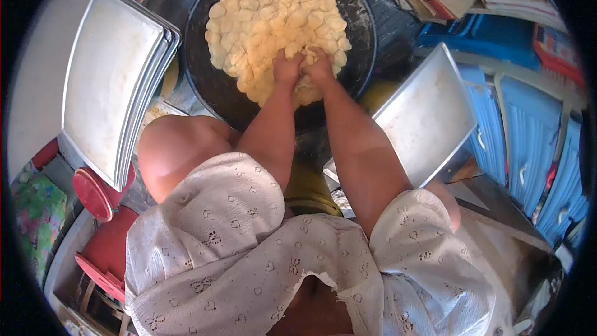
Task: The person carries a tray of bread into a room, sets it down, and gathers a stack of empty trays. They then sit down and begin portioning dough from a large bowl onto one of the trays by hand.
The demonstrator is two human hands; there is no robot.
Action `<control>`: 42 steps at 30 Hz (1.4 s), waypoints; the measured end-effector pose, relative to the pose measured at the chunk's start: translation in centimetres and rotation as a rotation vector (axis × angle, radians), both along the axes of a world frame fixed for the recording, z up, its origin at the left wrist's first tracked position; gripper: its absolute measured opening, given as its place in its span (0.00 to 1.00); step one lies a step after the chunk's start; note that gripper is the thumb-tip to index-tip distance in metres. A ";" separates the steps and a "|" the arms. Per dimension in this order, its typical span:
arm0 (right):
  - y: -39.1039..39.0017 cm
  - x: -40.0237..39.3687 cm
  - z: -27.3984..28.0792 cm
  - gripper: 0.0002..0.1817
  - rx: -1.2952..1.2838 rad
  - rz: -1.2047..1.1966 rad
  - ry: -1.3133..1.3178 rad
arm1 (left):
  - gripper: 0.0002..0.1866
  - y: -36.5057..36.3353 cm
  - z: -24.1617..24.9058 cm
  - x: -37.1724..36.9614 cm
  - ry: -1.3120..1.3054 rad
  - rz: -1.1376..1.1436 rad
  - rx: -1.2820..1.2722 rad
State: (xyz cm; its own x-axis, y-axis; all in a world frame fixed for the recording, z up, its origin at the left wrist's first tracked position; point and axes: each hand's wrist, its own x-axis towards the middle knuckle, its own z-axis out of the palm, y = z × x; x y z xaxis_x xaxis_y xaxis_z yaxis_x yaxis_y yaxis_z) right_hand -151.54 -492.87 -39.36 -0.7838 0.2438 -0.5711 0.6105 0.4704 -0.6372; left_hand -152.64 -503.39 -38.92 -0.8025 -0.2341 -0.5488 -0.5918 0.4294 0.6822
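At five o'clock on the lumps point(267, 15), our left hand point(288, 70) and right hand point(319, 70) sit close, fingers curled; whether clamped, we cannot tell. We should press lightly.

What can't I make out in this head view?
Left hand and right hand, head view: anything gripped is hidden by their own fingers.
Dark basin, head view: much of its floor is covered by pale pieces; its far rim is cut off by the top edge.
Metal trays, head view: the front one hides most of those behind.
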 end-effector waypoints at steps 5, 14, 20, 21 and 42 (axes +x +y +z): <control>-0.1 -0.4 8.2 0.28 -0.129 -0.060 0.008 | 0.28 0.0 4.7 1.0 -0.022 0.319 0.740; 4.3 4.2 25.2 0.25 -0.058 0.057 0.566 | 0.24 3.2 21.1 3.6 0.153 0.139 1.187; 12.3 12.5 31.9 0.27 -0.085 -0.048 0.760 | 0.21 9.1 30.2 9.3 0.151 -0.229 1.165; 13.9 13.8 31.0 0.28 -0.178 -0.106 0.736 | 0.21 10.2 30.7 10.5 0.134 -0.288 1.134; 24.1 18.1 19.9 0.19 0.664 -0.047 0.554 | 0.17 20.0 17.3 4.7 0.711 -0.704 0.244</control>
State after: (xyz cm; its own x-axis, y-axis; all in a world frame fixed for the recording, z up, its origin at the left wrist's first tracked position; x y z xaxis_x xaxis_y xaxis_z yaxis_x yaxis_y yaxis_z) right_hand -133.43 -468.74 -19.47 -0.8878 0.4307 0.1624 0.3212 0.8325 -0.4514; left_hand -147.98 -483.40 -21.58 -0.8725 0.4690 0.1372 0.3151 0.3254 0.8915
